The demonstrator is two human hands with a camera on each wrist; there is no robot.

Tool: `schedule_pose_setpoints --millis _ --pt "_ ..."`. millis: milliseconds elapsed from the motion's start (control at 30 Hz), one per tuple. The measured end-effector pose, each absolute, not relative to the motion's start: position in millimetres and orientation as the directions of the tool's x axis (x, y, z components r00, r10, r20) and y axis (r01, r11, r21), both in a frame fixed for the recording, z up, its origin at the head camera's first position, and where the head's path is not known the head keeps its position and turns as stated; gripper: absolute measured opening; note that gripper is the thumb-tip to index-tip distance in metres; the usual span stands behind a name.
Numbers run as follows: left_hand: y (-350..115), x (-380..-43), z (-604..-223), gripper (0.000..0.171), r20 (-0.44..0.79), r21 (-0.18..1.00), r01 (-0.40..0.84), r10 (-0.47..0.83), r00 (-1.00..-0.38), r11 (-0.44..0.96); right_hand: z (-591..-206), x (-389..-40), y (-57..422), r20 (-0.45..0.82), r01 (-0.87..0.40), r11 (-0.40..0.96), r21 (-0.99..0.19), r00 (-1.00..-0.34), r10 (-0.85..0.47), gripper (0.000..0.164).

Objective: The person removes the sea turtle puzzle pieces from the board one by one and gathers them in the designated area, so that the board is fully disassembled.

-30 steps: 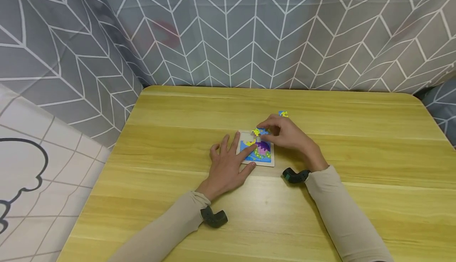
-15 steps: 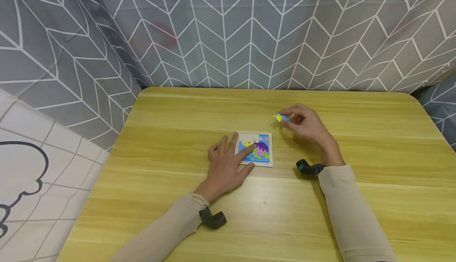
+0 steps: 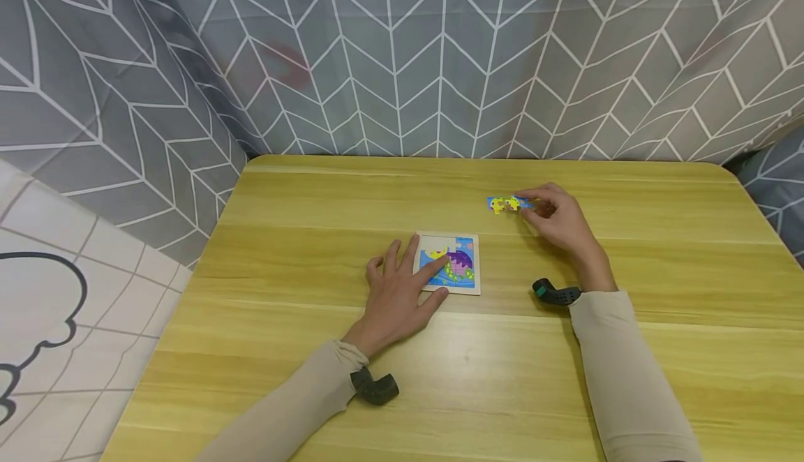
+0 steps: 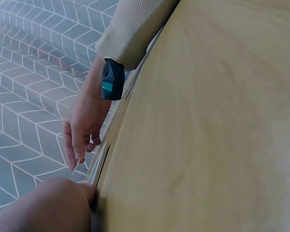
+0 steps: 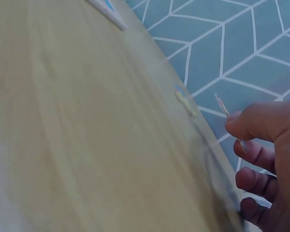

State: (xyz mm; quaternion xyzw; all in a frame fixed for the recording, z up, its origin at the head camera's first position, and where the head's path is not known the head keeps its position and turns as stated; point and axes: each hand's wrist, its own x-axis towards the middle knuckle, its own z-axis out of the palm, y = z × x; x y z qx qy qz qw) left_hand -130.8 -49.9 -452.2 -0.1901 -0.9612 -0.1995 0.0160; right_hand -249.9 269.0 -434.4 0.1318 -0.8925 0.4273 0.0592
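A small square jigsaw puzzle board [image 3: 477, 266] lies mid-table, its picture showing a purple and yellow-green cartoon animal. The tray's upper left area is bare. My left hand [image 3: 397, 293] rests with spread fingers on the board's left side, index finger across the picture. Beyond the board to the right, my right hand [image 3: 559, 221] pinches a yellow-and-blue jigsaw piece [image 3: 516, 203] between thumb and fingers. A second yellow-and-blue piece [image 3: 495, 204] lies on the table just left of it. In the right wrist view the held piece [image 5: 222, 104] appears edge-on, above the table.
The wooden table [image 3: 301, 239] ends at a back edge not far behind the loose piece. A grey patterned curtain [image 3: 414, 64] hangs behind it. Dark wrist cameras stick out from both cuffs, the left one [image 3: 375, 386] close above the tabletop.
My right hand has carried the pinched piece from over the board to the upper right, beside the loose piece, uncovering the board's upper part. The left hand stays in place.
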Motion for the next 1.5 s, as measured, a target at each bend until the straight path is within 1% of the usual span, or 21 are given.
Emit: schedule_pose_setpoints --millis 267,533,833,1000,1500 --pt "-49.6 -130.7 -452.8 0.052 0.107 0.369 0.369 0.356 -0.928 0.853 -437.4 -248.0 271.1 0.207 -0.244 0.612 -0.752 -0.969 -0.132 0.032" --pt "-49.6 -131.7 -452.7 0.052 0.096 0.360 0.365 0.355 -0.930 0.858 -442.3 -249.0 270.6 0.200 -0.238 0.629 -0.740 -0.971 -0.133 0.032" --pt "-49.7 -131.3 -452.0 0.052 0.096 0.379 0.365 0.356 -0.930 0.850 -448.0 -252.1 268.8 0.290 -0.307 0.657 -0.688 -0.947 -0.138 0.029" --pt "-49.5 -131.1 -452.1 0.052 0.098 0.376 0.366 0.357 -0.929 0.851 -447.8 -251.0 266.7 0.316 -0.324 0.671 -0.667 -0.938 -0.138 0.028" --pt "-49.8 -130.4 -451.7 0.052 0.097 0.369 0.369 0.359 -0.928 0.853 -447.5 -250.8 264.1 0.280 -0.281 0.677 -0.680 -0.953 -0.114 0.029"
